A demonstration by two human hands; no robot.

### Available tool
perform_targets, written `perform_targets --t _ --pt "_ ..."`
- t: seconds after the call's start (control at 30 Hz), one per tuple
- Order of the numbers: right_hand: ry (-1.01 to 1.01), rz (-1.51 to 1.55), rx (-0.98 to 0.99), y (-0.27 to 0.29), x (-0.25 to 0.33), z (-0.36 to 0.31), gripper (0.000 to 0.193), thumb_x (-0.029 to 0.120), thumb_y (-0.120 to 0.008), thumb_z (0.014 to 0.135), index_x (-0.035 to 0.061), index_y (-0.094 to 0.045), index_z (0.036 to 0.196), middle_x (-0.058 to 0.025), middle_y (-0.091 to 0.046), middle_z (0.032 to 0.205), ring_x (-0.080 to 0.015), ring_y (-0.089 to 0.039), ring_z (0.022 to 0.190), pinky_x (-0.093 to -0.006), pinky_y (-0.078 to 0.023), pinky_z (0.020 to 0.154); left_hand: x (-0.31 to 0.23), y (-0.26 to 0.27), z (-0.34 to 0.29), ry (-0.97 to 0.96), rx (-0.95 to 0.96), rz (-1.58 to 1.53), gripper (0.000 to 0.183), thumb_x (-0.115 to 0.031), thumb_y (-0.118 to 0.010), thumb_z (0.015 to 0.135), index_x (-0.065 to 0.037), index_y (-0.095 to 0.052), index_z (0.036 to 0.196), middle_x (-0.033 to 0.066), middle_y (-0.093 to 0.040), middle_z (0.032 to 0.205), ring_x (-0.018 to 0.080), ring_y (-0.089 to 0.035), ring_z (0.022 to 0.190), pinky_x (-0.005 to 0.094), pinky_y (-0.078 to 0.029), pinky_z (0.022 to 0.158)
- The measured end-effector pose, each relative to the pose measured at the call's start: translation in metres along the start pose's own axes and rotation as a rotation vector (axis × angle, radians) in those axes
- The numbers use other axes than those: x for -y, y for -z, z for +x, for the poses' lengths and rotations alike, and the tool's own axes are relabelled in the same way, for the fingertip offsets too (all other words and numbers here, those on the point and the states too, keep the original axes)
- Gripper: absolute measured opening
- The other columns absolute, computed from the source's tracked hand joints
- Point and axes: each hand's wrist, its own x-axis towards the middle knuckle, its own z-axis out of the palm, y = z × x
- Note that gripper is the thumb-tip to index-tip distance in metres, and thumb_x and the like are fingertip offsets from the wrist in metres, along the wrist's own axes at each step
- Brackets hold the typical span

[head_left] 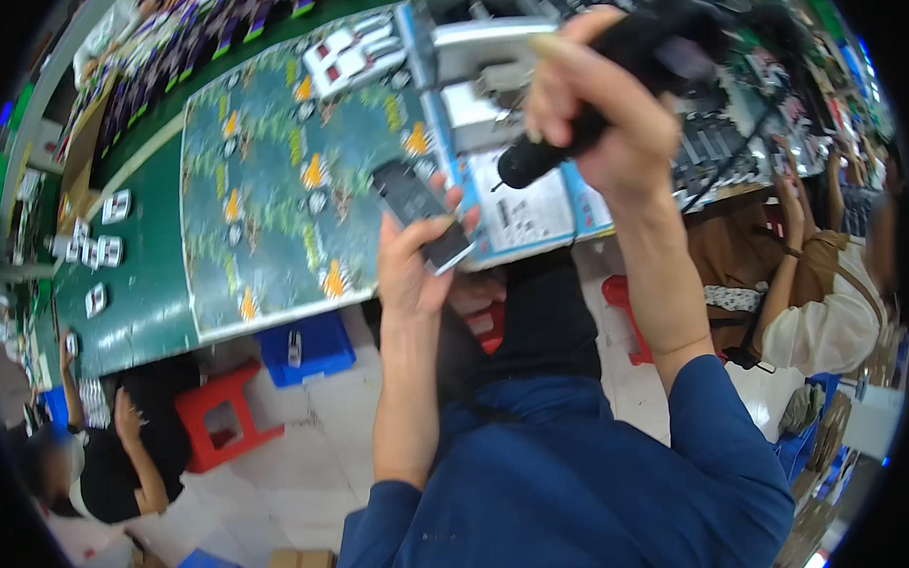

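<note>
My left hand (pixel 411 257) is closed around a flat, dark rectangular device casing (pixel 410 200) with a pale lower edge, held at the front edge of the table. In my right hand (pixel 619 128) is a black electric screwdriver (pixel 530 162), gripped around its body. Its thin bit points down and left, to the right of the casing and apart from it. The screwdriver's rear end is blurred. Beneath the screwdriver lies a white printed sheet (pixel 532 213).
A patterned mat (pixel 271 180) covers the table's middle, with white device parts (pixel 356 55) at its far side. Grey bins (pixel 482 58) stand at the back. Red stools (pixel 219 407) and a blue crate (pixel 307 347) are below. Co-workers sit at both sides.
</note>
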Motion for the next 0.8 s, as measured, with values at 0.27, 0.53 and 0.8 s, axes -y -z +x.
perform_targets --t 0.27,0.53,0.8 --pt "-0.023 0.143 0.189 -0.019 0.01 -0.038 0.009 0.011 -0.055 0.091 0.005 -0.049 0.095 -0.0045 -0.049 0.066 -0.0129 -0.049 0.049 -0.0299 -0.048 0.056 -0.003 -0.016 0.003 0.003 -0.014 -0.033 0.062 0.015 -0.056 0.074 -0.005 -0.046 0.132 0.0144 -0.059 0.123 0.0263 -0.063 0.101 0.0458 -0.059 0.077" --pt "-0.114 0.028 0.142 -0.024 0.016 -0.041 0.015 0.006 -0.071 0.082 0.0027 -0.056 0.08 -0.0058 -0.056 0.064 -0.0114 -0.052 0.049 -0.0252 -0.046 0.05 0.005 -0.015 0.003 0.06 0.02 0.004 0.06 0.016 -0.054 0.073 -0.003 -0.047 0.13 0.0154 -0.059 0.123 0.0258 -0.064 0.1 0.0449 -0.057 0.08" --pt "-0.118 0.202 0.271 -0.021 0.007 -0.047 0.025 0.003 -0.072 0.073 0.0041 -0.048 0.08 -0.0071 -0.051 0.062 -0.0127 -0.048 0.047 -0.027 -0.044 0.047 0.01 -0.021 -0.006 0.228 -0.069 -0.111 0.053 0.016 -0.054 0.074 -0.002 -0.046 0.124 0.0132 -0.058 0.114 0.0266 -0.063 0.097 0.0445 -0.056 0.082"
